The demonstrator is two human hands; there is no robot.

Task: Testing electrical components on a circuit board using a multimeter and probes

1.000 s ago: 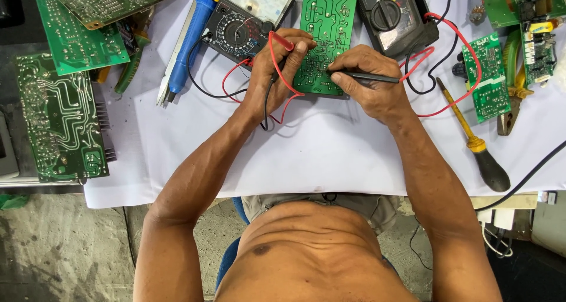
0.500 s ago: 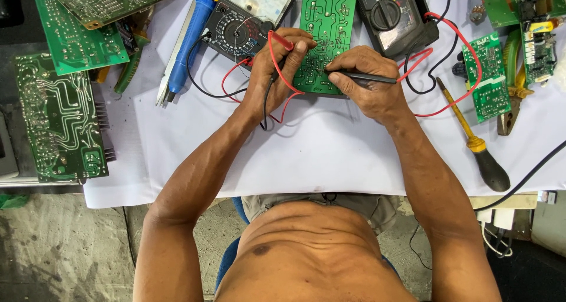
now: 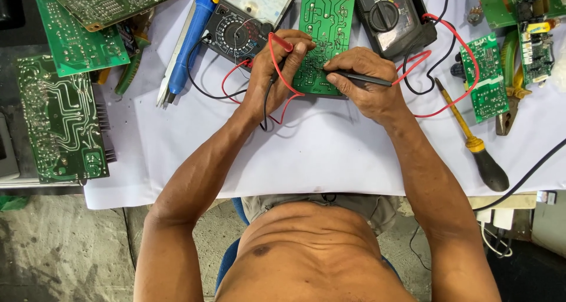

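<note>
A green circuit board (image 3: 326, 19) lies solder side up on the white sheet (image 3: 306, 154). My left hand (image 3: 277, 66) holds a red test probe (image 3: 282, 41) against the board's left part. My right hand (image 3: 359, 81) grips a black test probe (image 3: 368, 79), its tip pressed on the board's lower area. Red and black leads run from the probes to an analog multimeter (image 3: 250, 16) just left of the board. A dark digital multimeter (image 3: 389, 16) sits at the board's right.
Several green circuit boards lie at the left (image 3: 59, 119) and upper left (image 3: 76, 37); smaller ones at the right (image 3: 486, 78). A blue soldering tool (image 3: 191, 40) lies left of the analog meter. A yellow-shafted screwdriver (image 3: 474, 146) rests at the right, beside pliers (image 3: 512, 101).
Both hands stay on the board; the probe tips shift only slightly.
</note>
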